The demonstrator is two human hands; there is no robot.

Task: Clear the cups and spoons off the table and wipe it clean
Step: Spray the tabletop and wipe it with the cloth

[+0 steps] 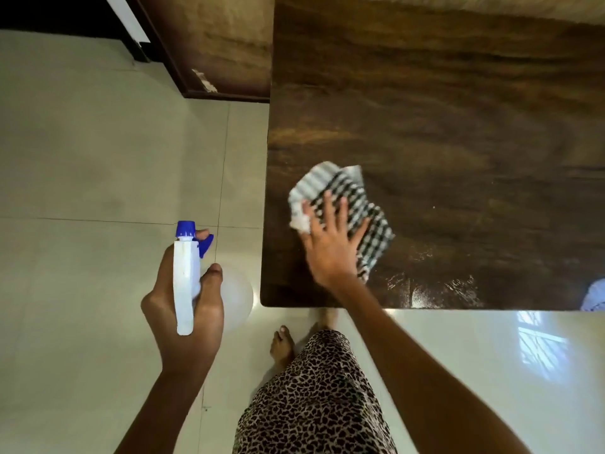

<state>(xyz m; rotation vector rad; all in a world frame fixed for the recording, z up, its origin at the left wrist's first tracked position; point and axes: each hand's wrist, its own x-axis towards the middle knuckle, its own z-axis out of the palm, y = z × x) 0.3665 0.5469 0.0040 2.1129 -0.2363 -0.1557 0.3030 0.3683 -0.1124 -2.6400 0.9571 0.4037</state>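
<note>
A dark wooden table (pixel 442 103) fills the upper right of the view. My right hand (pixel 330 244) lies flat, fingers spread, pressing a black-and-white checked cloth (pixel 340 198) onto the table near its front left corner. Wet streaks shine on the wood (pixel 435 286) along the front edge. My left hand (pixel 183 306) is off the table, over the floor, wrapped around a white spray bottle (pixel 186 283) with a blue nozzle and trigger. No cups or spoons are in view.
Pale glossy floor tiles (pixel 98 175) lie left of and in front of the table. A dark wooden door frame (pixel 183 77) stands at the upper left. My bare feet (pixel 283 347) and patterned garment are close to the table's front edge. A pale blue object (pixel 594 296) shows at the right edge.
</note>
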